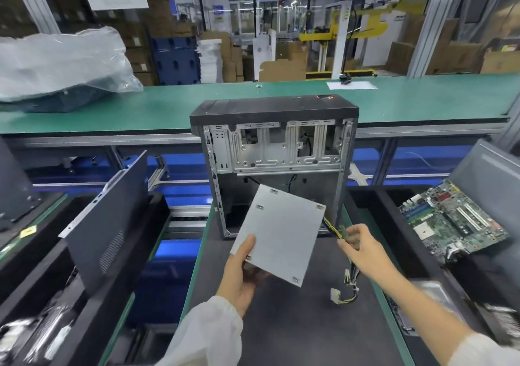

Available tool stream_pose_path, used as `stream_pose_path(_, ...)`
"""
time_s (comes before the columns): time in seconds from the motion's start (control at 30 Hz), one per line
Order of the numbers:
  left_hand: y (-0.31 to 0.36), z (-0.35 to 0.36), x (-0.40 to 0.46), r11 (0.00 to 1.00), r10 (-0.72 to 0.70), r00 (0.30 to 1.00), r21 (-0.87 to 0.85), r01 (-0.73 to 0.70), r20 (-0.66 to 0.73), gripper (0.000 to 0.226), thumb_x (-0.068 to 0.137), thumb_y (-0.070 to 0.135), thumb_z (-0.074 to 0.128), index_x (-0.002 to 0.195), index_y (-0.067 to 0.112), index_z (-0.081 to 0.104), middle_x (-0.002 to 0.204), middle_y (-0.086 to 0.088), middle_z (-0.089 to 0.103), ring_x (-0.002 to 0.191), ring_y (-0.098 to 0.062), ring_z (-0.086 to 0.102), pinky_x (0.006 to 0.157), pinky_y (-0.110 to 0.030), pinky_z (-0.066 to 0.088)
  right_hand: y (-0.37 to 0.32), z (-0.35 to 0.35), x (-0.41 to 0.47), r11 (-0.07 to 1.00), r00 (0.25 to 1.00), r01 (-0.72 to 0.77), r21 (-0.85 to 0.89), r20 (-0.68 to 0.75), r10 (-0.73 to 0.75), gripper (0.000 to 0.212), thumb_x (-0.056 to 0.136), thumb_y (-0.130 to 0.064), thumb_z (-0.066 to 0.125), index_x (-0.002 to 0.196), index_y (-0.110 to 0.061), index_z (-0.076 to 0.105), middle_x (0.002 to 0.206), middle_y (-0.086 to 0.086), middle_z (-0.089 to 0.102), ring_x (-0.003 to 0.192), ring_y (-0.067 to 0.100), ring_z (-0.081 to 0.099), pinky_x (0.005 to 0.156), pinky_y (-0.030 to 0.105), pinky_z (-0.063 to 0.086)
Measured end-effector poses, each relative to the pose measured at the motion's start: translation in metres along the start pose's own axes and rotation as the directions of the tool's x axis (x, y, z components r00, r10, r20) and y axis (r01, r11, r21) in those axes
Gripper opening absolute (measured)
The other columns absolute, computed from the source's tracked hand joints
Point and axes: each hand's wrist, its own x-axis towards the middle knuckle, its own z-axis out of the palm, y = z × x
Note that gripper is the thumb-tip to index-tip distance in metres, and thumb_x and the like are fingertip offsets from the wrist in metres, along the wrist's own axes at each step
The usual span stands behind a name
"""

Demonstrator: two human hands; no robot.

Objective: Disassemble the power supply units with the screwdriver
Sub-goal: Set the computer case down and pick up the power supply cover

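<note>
Dark side panel leans in bin at far left; bin contents below blurred. Left hand grips grey metal power supply box at its lower left corner, thumb on top, fingers hidden under it. Box flat, plain, tilted, held above dark mat, just in front of open computer case. Right hand pinches cable bundle coming from box; yellow and black wires hang down, white plug at end. Green circuit board lies in bin at right; nearby parts blurred.
</note>
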Motion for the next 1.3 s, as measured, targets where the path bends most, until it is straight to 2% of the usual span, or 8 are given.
stream_pose_path(0.2, 0.009, 0.001, -0.004, 0.997, -0.052, 0.995, -0.05, 0.056, 0.081, 0.069, 0.075, 0.039, 0.08, 0.134, 0.014, 0.056, 0.13, -0.014, 0.062, 0.124, -0.033, 0.056, 0.112, -0.054, 0.035, -0.03, -0.01, -0.006, 0.986, 0.967, -0.054, 0.158, 0.253, 0.012, 0.07, 0.072, -0.082, 0.043, 0.124, -0.036, 0.053, 0.113, -0.022, 0.065, 0.107, 0.007, 0.06, 0.107, 0.042, 0.035)
stream_pose_path(0.3, 0.008, 0.003, -0.007, 0.995, -0.074, 0.99, -0.061, 0.082, 0.123, 0.078, 0.071, 0.042, 0.083, 0.137, 0.014, 0.053, 0.134, -0.015, 0.059, 0.127, -0.034, 0.052, 0.114, -0.052, 0.032, -0.053, -0.004, -0.005, 0.973, 0.925, -0.069, 0.221, 0.38, -0.021, 0.103, 0.054, -0.083, 0.059, 0.14, -0.032, 0.035, 0.122, -0.022, 0.056, 0.102, 0.001, 0.061, 0.096, 0.028, 0.043)
stream_pose_path(0.53, 0.042, 0.001, -0.016, 0.966, 0.201, 0.967, 0.131, -0.222, 0.158, 0.081, 0.057, 0.03, 0.088, 0.13, 0.024, 0.054, 0.132, -0.014, 0.059, 0.113, -0.028, 0.061, 0.103, -0.051, 0.045, -0.052, -0.008, 0.006, 0.949, 0.895, -0.007, 0.314, 0.425, -0.134, 0.079, 0.053, -0.057, 0.087, 0.12, -0.054, 0.047, 0.119, -0.026, 0.061, 0.108, -0.005, 0.058, 0.086, 0.017, 0.045)
stream_pose_path(0.67, 0.072, -0.003, -0.023, 0.476, 0.416, 0.773, 0.61, -0.634, 0.479, 0.09, 0.059, 0.023, 0.091, 0.134, 0.029, 0.041, 0.13, 0.002, 0.053, 0.118, -0.015, 0.057, 0.092, -0.026, 0.052, -0.035, 0.0, 0.016, 0.956, 0.871, 0.168, 0.24, 0.419, -0.258, 0.096, 0.061, -0.035, 0.09, 0.132, -0.061, 0.03, 0.127, -0.03, 0.052, 0.116, -0.009, 0.051, 0.085, 0.015, 0.048)
stream_pose_path(0.8, 0.045, 0.001, -0.025, -0.087, 0.435, 0.539, 0.63, -0.772, 0.721, 0.093, 0.07, 0.011, 0.083, 0.142, 0.03, 0.028, 0.148, 0.011, 0.028, 0.144, -0.013, 0.027, 0.115, -0.026, 0.03, -0.013, 0.033, 0.024, 0.975, 0.972, 0.186, 0.119, 0.123, -0.2, 0.061, 0.09, 0.003, 0.058, 0.144, -0.01, 0.033, 0.142, 0.012, 0.045, 0.129, 0.026, 0.045, 0.1, 0.027, 0.038)
stream_pose_path(0.9, 0.025, -0.013, -0.022, -0.246, 0.387, 0.526, 0.634, -0.733, 0.758, 0.105, 0.065, -0.004, 0.082, 0.146, 0.026, 0.022, 0.153, 0.011, 0.017, 0.149, -0.016, 0.015, 0.117, -0.021, 0.024, 0.01, 0.052, 0.015, 0.958, 0.989, -0.149, 0.246, 0.029, 0.147, 0.029, 0.093, 0.0, 0.052, 0.122, -0.001, 0.056, 0.111, 0.016, 0.064, 0.096, 0.03, 0.06, 0.078, 0.033, 0.049)
stream_pose_path(1.03, 0.022, -0.018, -0.025, -0.394, 0.309, 0.451, 0.545, -0.74, 0.837, 0.103, 0.061, -0.014, 0.076, 0.147, 0.014, 0.026, 0.15, -0.003, 0.027, 0.149, -0.026, 0.016, 0.112, -0.028, 0.034, 0.015, 0.058, 0.001, 0.404, 0.712, -0.697, 0.592, 0.637, 0.295, 0.04, 0.093, -0.039, 0.057, 0.106, -0.004, 0.072, 0.108, 0.019, 0.07, 0.095, 0.037, 0.069, 0.074, 0.046, 0.056)
stream_pose_path(1.3, 0.035, -0.006, -0.043, -0.559, 0.218, 0.265, 0.343, -0.755, 0.939, 0.08, 0.066, -0.021, 0.046, 0.138, 0.011, 0.036, 0.142, -0.011, 0.034, 0.146, -0.033, 0.021, 0.093, -0.025, 0.046, -0.032, 0.017, 0.024, 0.564, 0.886, -0.452, 0.691, 0.421, 0.194, 0.072, 0.064, -0.074, 0.068, 0.119, -0.028, 0.067, 0.126, 0.007, 0.064, 0.114, 0.027, 0.062, 0.087, 0.038, 0.052)
